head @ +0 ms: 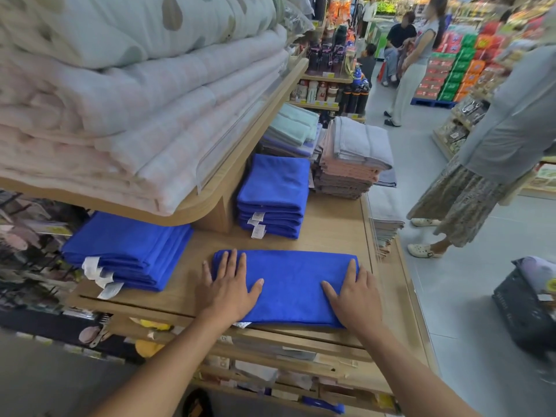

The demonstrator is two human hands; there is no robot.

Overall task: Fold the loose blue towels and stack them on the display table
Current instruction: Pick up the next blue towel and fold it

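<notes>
No legible text; towel tags [258,224] unreadable.

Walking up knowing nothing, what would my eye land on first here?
A bright blue towel lies flat on the wooden display table, with the left hand and right hand pressing its ends. Behind it sit folded blue towels: a back stack and a left stack, partly under the shelf of pale quilts.

The folded microfibre towel [288,288] is royal blue (the white-tagged towel stack [272,191] at twelve o'clock matches); the padded quilt [168,115] at ten o'clock shows pink checks.
</notes>
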